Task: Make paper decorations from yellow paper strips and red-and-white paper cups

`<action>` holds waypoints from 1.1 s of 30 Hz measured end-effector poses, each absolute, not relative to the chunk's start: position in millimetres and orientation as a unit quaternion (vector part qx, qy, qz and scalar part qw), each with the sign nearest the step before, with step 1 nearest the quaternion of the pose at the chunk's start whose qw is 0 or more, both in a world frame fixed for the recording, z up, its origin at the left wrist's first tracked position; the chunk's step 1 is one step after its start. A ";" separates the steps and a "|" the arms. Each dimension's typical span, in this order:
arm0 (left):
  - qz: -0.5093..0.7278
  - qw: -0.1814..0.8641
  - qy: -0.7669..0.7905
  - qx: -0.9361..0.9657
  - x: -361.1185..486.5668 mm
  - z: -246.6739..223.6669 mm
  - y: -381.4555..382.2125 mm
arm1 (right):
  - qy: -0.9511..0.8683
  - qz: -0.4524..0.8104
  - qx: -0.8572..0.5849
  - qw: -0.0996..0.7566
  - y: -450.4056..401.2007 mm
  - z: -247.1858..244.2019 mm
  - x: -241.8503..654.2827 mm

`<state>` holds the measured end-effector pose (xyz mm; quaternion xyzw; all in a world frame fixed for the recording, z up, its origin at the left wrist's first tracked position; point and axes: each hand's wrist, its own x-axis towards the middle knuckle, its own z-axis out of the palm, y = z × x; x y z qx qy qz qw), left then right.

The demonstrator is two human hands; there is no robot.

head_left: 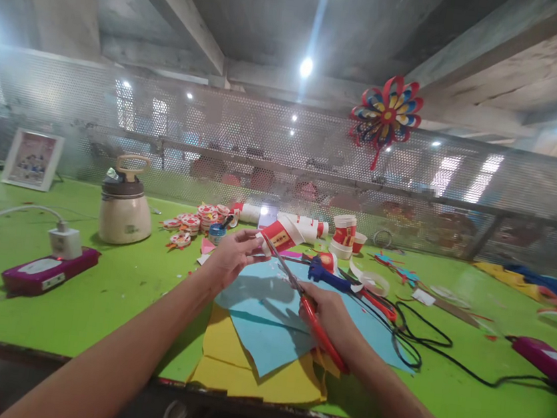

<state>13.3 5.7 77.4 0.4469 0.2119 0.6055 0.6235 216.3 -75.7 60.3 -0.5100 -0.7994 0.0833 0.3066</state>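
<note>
Over the far edge of the blue paper [263, 341], our left hand [233, 254] pinches a red and white paper cup [281, 236] between its fingertips. Our right hand [329, 317], fingers clamped around red-handled scissors [314, 324] above the blue paper, holds the blades against the cup; yellow paper [225, 367] lies partly beneath the blue paper.

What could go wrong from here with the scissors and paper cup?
1. The scissors' blades sit close to the left grip; a slip could nick a finger.
2. The paper cup is held up in the air, so it might twist or buckle under the blades.
3. The black cable loops near the right forearm and could snag it.
</note>
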 end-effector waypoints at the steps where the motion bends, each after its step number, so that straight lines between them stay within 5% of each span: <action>1: 0.604 0.624 0.213 0.448 13.2 77.6 5.8 | -0.798 0.084 -0.513 0.306 -76.4 60.7 216.3; 33: 0.615 0.622 0.203 0.440 13.6 76.2 10.9 | -0.789 0.087 -0.524 0.310 -77.4 62.2 214.5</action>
